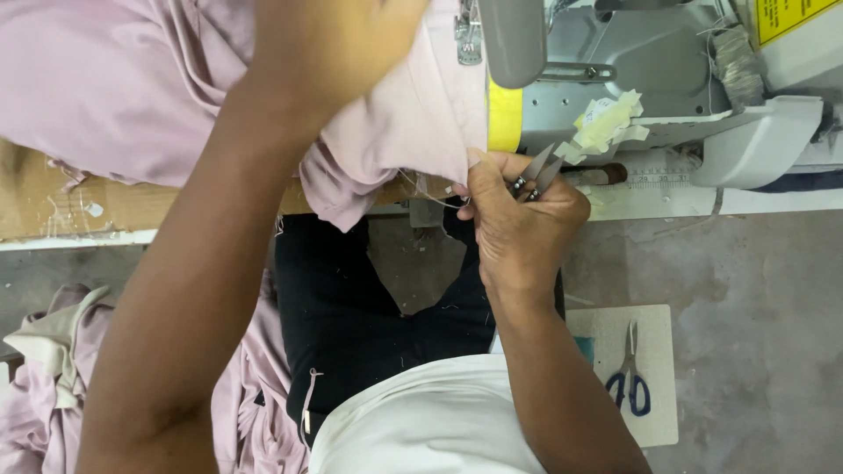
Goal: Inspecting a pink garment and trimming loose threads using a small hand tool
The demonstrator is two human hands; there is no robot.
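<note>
Right hand (518, 224), at centre frame, is closed around a small pair of thread snips (533, 175), whose blades point up and right toward the sewing machine (632, 79); its thumb and forefinger also pinch the lower corner of the pink fabric (413, 123), where a loose thread (430, 195) trails off the edge. Left hand (338, 39), at the top of the frame, lies flat and spread on the fabric, pressing it to the worktop (53, 206) just left of the machine's presser foot; its fingers hold nothing and mostly run out of the frame. By the look of it, a seam on this piece has been run and the thread end is being dealt with, though whether it is cut yet cannot be told. The fabric spreads from the upper left across to the machine, its corner hanging over the worktop edge, touching the right hand. More pink pieces (53, 369) lie heaped at lower left, beside the person's lap. A pair of blue-handled scissors (629, 382) rests on a pale board at lower right, well apart from both hands.
</note>
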